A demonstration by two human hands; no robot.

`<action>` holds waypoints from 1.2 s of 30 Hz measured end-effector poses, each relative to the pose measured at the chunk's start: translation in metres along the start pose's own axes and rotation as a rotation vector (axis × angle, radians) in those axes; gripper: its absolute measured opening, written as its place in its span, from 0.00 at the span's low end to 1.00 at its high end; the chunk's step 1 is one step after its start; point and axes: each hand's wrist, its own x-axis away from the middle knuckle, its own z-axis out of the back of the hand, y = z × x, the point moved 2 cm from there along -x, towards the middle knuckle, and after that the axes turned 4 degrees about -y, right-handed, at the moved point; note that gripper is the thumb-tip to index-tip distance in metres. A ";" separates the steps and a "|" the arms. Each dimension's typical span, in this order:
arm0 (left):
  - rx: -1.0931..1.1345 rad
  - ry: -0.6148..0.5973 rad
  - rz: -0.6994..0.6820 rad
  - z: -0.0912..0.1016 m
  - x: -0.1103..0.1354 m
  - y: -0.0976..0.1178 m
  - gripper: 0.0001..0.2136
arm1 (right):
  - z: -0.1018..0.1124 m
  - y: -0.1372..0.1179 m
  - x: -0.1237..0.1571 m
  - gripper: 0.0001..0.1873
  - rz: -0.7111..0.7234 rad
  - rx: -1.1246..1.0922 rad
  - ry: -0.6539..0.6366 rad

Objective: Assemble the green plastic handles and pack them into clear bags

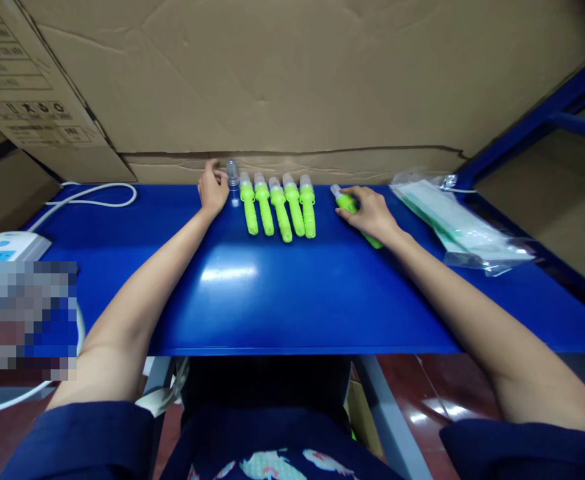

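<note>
My left hand [213, 187] is at the back of the blue table, its fingers loosely bent and apart. Right beside its fingertips stands a small clear plastic cap [232, 173]; whether they touch, I cannot tell. To the right of the cap, several bright green plastic sticks [279, 212] with translucent tips lie side by side, tips towards the back. My right hand [367, 210] is closed over another green stick [346, 202], which lies slanted. Its translucent tip sticks out to the left of my fingers and its lower end shows under my palm.
Clear plastic bags [465, 223] with pale green and white contents lie at the right. A white power strip [15, 245] and a white cable [97, 202] are on the left. Cardboard [282, 80] stands along the back, and a blue metal frame [532, 130] rises at right.
</note>
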 end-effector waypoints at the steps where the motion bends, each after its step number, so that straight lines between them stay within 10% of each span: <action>1: -0.024 -0.012 -0.019 0.004 0.001 -0.002 0.17 | 0.000 -0.002 0.000 0.26 0.005 -0.001 0.000; 16: 0.038 0.105 -0.063 -0.024 -0.013 0.008 0.17 | 0.000 -0.017 0.008 0.28 0.018 -0.008 0.002; 25: 0.185 0.071 -0.036 0.028 0.006 0.002 0.17 | 0.003 -0.025 0.008 0.27 0.060 -0.028 0.123; 31: 0.562 -0.036 0.207 0.021 0.022 0.025 0.18 | 0.016 -0.060 -0.007 0.28 0.279 0.000 0.206; 36: 0.636 -0.217 0.099 0.004 0.046 0.052 0.17 | 0.012 -0.098 -0.024 0.25 0.548 0.055 0.111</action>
